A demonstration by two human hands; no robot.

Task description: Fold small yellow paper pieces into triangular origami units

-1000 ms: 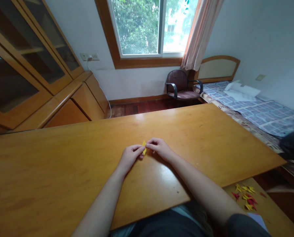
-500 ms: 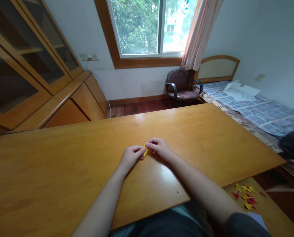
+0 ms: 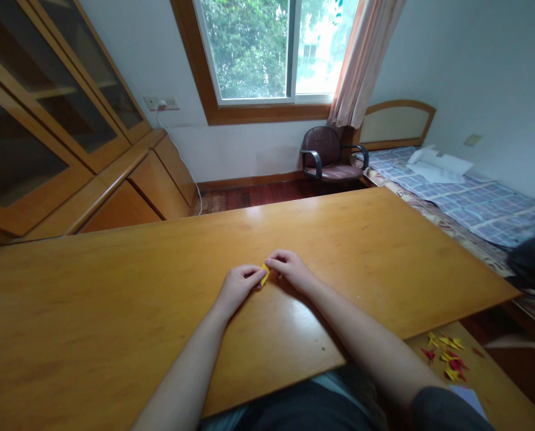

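Note:
A small piece of folded yellow paper [image 3: 264,275] is held just above the wooden table [image 3: 128,311], near its middle. My left hand [image 3: 240,286] pinches the paper's lower left side between thumb and fingers. My right hand [image 3: 291,269] is closed at the paper's upper right edge, thumb and forefinger pressed together on it. The fingers cover part of the paper, so its full shape is hidden.
On a lower surface at the right lie several yellow and red folded paper pieces [image 3: 451,360] and a pale paper sheet [image 3: 469,400]. Beyond the table stand an office chair [image 3: 328,152], a bed [image 3: 478,200] and a glass-door cabinet [image 3: 110,173].
The yellow paper's upper end looks shorter and lower between my fingers. Both hands stay in almost the same place.

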